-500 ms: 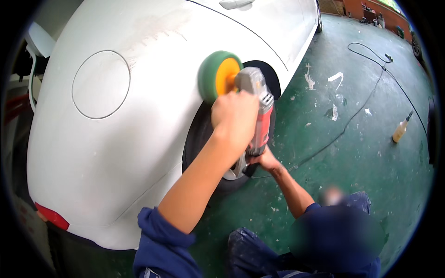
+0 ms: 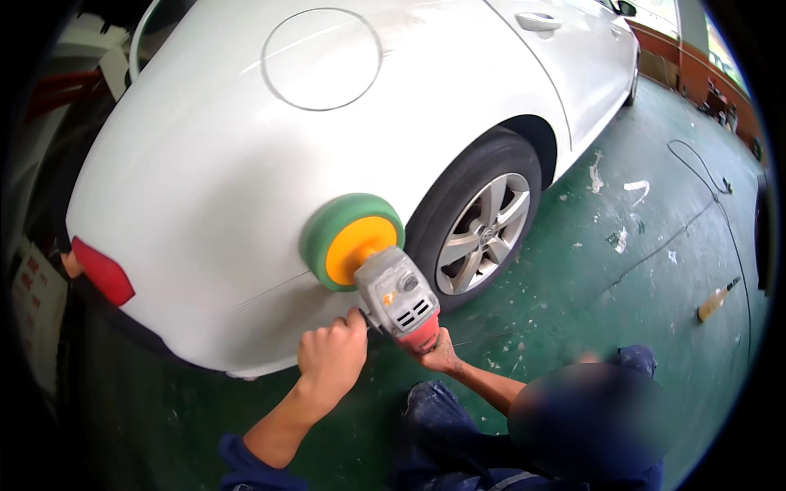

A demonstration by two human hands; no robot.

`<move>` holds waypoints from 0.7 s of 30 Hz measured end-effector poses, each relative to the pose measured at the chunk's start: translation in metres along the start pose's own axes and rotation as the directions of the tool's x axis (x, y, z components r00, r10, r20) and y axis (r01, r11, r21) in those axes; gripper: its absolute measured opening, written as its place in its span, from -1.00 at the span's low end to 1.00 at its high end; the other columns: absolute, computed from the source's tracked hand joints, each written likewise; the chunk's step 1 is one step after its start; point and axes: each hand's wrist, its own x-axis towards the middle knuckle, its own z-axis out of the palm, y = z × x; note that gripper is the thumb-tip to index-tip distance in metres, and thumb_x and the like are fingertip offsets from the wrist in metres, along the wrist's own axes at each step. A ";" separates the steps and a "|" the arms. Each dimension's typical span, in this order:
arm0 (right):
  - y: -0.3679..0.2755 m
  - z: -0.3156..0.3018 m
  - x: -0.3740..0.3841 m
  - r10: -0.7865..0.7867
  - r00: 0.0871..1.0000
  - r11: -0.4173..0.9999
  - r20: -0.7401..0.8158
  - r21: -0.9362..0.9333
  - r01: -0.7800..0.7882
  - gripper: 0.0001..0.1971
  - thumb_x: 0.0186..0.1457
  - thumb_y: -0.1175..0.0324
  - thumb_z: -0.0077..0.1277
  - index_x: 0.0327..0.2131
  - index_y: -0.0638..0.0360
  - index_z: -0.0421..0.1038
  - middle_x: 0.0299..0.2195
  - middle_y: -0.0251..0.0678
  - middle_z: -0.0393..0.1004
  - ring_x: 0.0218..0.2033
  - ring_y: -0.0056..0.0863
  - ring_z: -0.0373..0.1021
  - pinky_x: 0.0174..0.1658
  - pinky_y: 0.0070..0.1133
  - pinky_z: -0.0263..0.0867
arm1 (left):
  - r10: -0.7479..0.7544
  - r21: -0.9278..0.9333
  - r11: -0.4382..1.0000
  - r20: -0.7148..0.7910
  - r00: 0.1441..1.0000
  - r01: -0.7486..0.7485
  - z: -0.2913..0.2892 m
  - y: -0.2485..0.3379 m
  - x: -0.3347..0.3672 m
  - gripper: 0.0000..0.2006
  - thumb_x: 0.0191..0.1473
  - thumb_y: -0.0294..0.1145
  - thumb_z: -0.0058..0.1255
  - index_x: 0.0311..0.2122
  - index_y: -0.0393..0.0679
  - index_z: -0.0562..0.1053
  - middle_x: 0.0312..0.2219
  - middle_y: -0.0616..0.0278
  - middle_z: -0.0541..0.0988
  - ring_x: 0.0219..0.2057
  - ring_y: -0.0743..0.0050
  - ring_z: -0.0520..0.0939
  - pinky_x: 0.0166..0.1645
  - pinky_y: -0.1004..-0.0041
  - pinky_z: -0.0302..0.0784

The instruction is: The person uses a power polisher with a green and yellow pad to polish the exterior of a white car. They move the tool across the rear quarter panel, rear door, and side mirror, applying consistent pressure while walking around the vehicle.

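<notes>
A polisher with a grey head and red body is in both my hands. My left hand is closed round its side handle at the head. At the rear of the red body, my right hand wraps the grip, its fingers partly hidden by the tool. The polisher's green foam pad on a yellow backing disc rests against the white car's rear side panel, just behind the wheel arch. Whether the pad is spinning I cannot tell.
The rear wheel stands right of the pad, and a red tail light is at far left. A dark cable snakes over the green floor. One bottle with a dark nozzle stands at right, past white floor patches.
The polisher has come down and back from above the wheel arch to the panel behind the wheel. My hands moved lower with it, and the view has shifted, showing more of the wheel.
</notes>
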 end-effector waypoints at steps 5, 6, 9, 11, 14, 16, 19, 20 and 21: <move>0.003 0.035 -0.003 0.012 0.998 0.990 0.068 -0.144 -0.002 -0.74 -0.10 0.39 0.22 -0.29 0.27 0.53 -0.37 -0.10 0.60 -0.26 -0.32 0.57 -0.24 -0.49 0.42 | -0.186 -0.065 0.982 -0.107 0.977 0.180 0.016 -0.049 -0.064 -0.74 -0.18 -0.34 0.22 -0.35 -0.17 0.46 -0.63 0.11 0.55 -0.61 0.03 0.61 -0.51 0.16 0.51; -0.010 0.044 -0.001 0.010 0.997 0.983 0.079 -0.185 0.005 -0.74 -0.12 0.39 0.20 -0.30 0.27 0.53 -0.39 -0.07 0.59 -0.27 -0.28 0.57 -0.24 -0.47 0.42 | -0.199 -0.090 0.979 -0.187 0.962 0.185 0.023 -0.063 -0.078 -0.69 -0.24 -0.39 0.24 -0.31 -0.21 0.48 -0.63 0.07 0.54 -0.59 -0.05 0.59 -0.47 0.10 0.48; -0.044 0.068 0.010 0.002 0.988 0.958 0.157 -0.283 0.043 -0.72 -0.19 0.40 0.16 -0.32 0.27 0.51 -0.42 0.01 0.56 -0.29 -0.12 0.54 -0.25 -0.42 0.42 | -0.265 -0.057 0.964 -0.352 0.898 0.261 0.041 -0.096 -0.115 -0.71 -0.27 -0.45 0.20 -0.33 -0.24 0.48 -0.63 0.05 0.53 -0.59 -0.07 0.58 -0.46 0.07 0.48; -0.050 0.084 0.017 0.009 0.973 0.929 0.229 -0.362 0.076 -0.71 -0.24 0.41 0.14 -0.33 0.27 0.50 -0.43 0.05 0.53 -0.30 -0.03 0.51 -0.25 -0.39 0.43 | -0.410 -0.129 0.912 -0.305 0.860 0.389 0.059 -0.117 -0.141 -0.75 -0.30 -0.51 0.14 -0.38 -0.27 0.46 -0.64 0.01 0.52 -0.58 -0.13 0.56 -0.46 0.06 0.47; -0.062 0.098 0.028 -0.068 0.950 0.897 0.303 -0.399 0.192 -0.67 -0.27 0.36 0.16 -0.30 0.19 0.51 -0.42 0.03 0.53 -0.34 0.02 0.48 -0.23 -0.28 0.43 | -0.470 -0.215 0.882 -0.364 0.804 0.419 0.063 -0.141 -0.161 -0.78 -0.32 -0.54 0.13 -0.43 -0.27 0.44 -0.62 -0.03 0.52 -0.58 -0.19 0.55 -0.47 0.05 0.47; -0.075 0.098 0.035 -0.103 0.944 0.875 0.313 -0.424 0.236 -0.64 -0.28 0.33 0.19 -0.28 0.16 0.51 -0.42 0.00 0.54 -0.35 0.02 0.48 -0.23 -0.24 0.42 | -0.466 -0.248 0.885 -0.417 0.780 0.395 0.062 -0.146 -0.155 -0.77 -0.34 -0.55 0.13 -0.44 -0.26 0.44 -0.60 -0.04 0.53 -0.55 -0.19 0.56 -0.46 0.04 0.47; -0.092 0.084 0.033 -0.104 0.958 0.862 0.266 -0.457 0.221 -0.67 -0.25 0.34 0.20 -0.29 0.16 0.51 -0.44 -0.01 0.54 -0.35 -0.03 0.50 -0.25 -0.30 0.43 | -0.418 -0.231 0.909 -0.494 0.762 0.348 0.058 -0.149 -0.142 -0.73 -0.37 -0.56 0.15 -0.40 -0.26 0.46 -0.55 -0.04 0.54 -0.48 -0.19 0.57 -0.41 0.02 0.47; -0.097 0.078 0.029 -0.111 0.965 0.871 0.239 -0.444 0.210 -0.71 -0.22 0.36 0.19 -0.32 0.17 0.52 -0.46 -0.01 0.54 -0.34 -0.06 0.52 -0.27 -0.36 0.44 | -0.370 -0.201 0.929 -0.527 0.765 0.311 0.045 -0.141 -0.129 -0.72 -0.37 -0.55 0.15 -0.39 -0.26 0.46 -0.54 -0.04 0.55 -0.47 -0.18 0.58 -0.41 0.02 0.47; -0.099 0.067 0.026 -0.116 0.971 0.874 0.207 -0.443 0.199 -0.76 -0.19 0.38 0.18 -0.34 0.19 0.52 -0.47 -0.02 0.54 -0.34 -0.10 0.54 -0.28 -0.42 0.44 | -0.323 -0.182 0.946 -0.561 0.762 0.268 0.034 -0.130 -0.113 -0.71 -0.37 -0.54 0.16 -0.38 -0.26 0.47 -0.54 -0.04 0.55 -0.46 -0.18 0.58 -0.40 0.02 0.47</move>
